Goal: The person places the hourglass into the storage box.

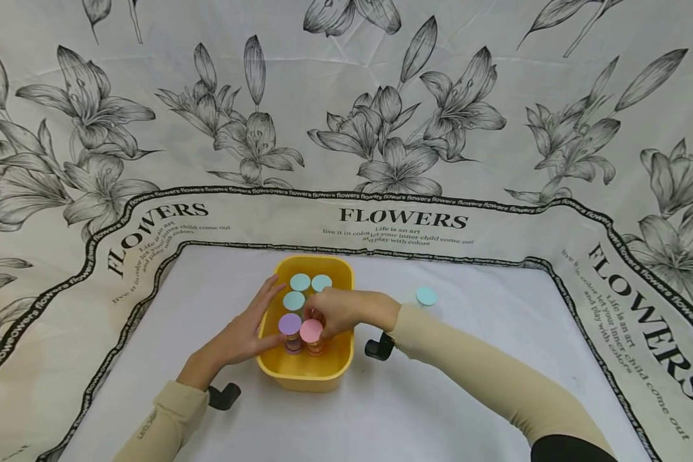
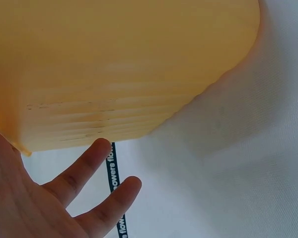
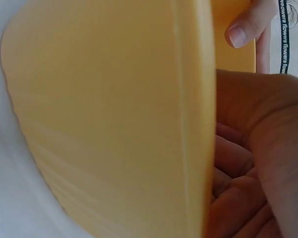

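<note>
A yellow plastic tub [image 1: 306, 383] stands on the white cloth, holding several small containers with coloured lids. My right hand [image 1: 339, 310] reaches over the tub's right rim and pinches a small container with a pink lid [image 1: 311, 331]. Close to its left is a purple-lidded container [image 1: 290, 324]. My left hand [image 1: 244, 332] lies at the left rim with its thumb inside, near the purple lid. In the left wrist view, straight, spread fingers [image 2: 109, 203] show beside the tub's outer wall. The tub wall hides the right fingertips in the right wrist view.
Light-blue-lidded containers [image 1: 293, 300] stand in the far part of the tub. Another light-blue-lidded container [image 1: 426, 296] is on the cloth to the right. A flower-printed fabric [image 1: 404, 224] rises behind the white surface.
</note>
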`<action>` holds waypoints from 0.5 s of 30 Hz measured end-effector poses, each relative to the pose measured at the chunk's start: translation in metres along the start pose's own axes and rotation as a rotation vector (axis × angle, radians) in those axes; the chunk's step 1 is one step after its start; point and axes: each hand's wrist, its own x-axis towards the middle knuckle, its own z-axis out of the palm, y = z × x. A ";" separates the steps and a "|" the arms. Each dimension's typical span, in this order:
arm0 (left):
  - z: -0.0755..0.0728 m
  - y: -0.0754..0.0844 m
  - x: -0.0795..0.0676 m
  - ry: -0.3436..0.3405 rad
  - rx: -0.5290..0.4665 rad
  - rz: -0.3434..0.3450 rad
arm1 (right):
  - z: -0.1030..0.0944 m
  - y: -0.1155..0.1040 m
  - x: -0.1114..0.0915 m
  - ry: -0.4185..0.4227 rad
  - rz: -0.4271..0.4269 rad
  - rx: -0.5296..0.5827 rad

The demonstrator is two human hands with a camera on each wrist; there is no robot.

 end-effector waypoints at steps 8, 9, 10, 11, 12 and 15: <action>-0.001 0.001 0.000 0.000 0.015 -0.012 | 0.001 -0.003 0.002 -0.008 -0.004 -0.022; -0.001 0.001 0.000 0.000 0.014 -0.013 | 0.001 -0.003 0.003 -0.004 -0.007 -0.036; -0.001 0.001 0.000 0.001 0.014 -0.012 | 0.001 -0.004 0.002 0.002 -0.007 -0.051; -0.001 0.001 0.001 0.002 0.016 -0.011 | 0.001 -0.004 0.002 0.011 -0.003 -0.069; -0.001 0.002 0.001 0.002 0.017 -0.011 | 0.000 -0.004 0.002 0.020 0.006 -0.082; 0.000 0.002 0.001 0.000 0.019 -0.013 | 0.000 -0.003 0.002 0.046 0.037 -0.104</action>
